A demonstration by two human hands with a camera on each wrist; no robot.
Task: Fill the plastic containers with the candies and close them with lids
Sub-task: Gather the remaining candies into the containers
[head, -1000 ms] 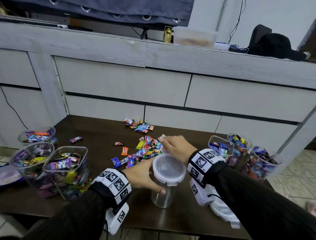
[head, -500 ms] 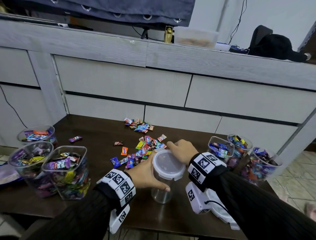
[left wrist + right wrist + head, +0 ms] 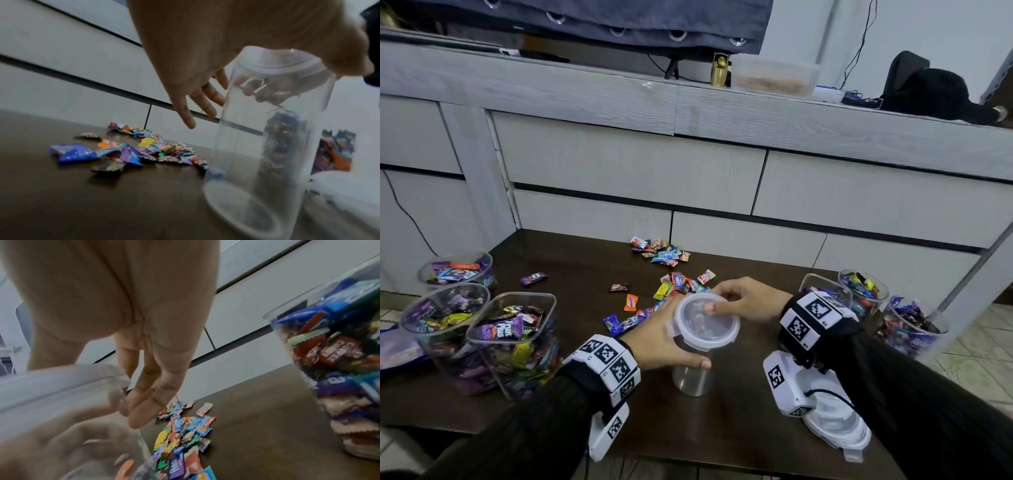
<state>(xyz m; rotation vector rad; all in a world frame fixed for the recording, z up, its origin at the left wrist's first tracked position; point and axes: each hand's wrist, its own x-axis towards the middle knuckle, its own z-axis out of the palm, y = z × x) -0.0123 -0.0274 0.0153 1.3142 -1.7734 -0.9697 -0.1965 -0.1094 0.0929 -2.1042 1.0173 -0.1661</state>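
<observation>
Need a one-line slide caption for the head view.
Left hand grips an empty clear container while right hand holds its lid.

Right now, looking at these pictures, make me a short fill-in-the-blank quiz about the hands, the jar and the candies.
1. The left hand grips the clear ____ at the table's middle.
2. The right hand holds the round ____ on top of the jar.
3. The loose candies lie on the ____ behind the jar.
4. The jar under the lid looks ____ inside.

Missing words: jar; lid; table; empty
</observation>
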